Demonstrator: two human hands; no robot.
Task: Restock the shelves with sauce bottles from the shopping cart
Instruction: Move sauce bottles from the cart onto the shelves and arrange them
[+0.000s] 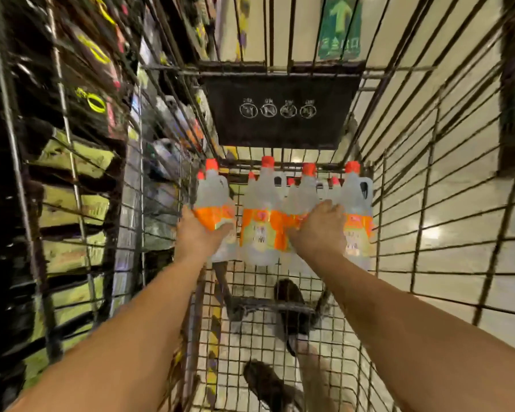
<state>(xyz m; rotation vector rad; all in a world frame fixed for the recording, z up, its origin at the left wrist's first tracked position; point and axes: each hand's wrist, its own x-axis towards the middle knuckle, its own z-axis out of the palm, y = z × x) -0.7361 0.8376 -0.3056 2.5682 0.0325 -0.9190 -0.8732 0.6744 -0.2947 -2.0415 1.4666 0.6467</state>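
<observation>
Head view, looking down into a grey wire shopping cart (244,292), black placard with white pictograms (283,111) on its far wall. Directly below the placard, a row of clear plastic sauce bottles with red caps and orange labels (260,230), all upright, long axes vertical, more red caps showing behind them, nearer the placard.

Left-hand grip (199,236) wrapped round the orange label of the leftmost bottle (213,191), below the placard's left edge. Right-hand grip (320,230) curled over the shoulder and label of the third bottle (302,194), below the placard's right half; blurred, so exact finger placement hard to tell. One bottle standing between the two.

Left of the placard, beyond the cart wall, dark store shelves (72,162) with green-yellow packs.

Probably the pick-up step: lift straight up along the bottle axes, then swing left toward the shelves. Leftmost bottle nearer to them, so likely first to be placed.
</observation>
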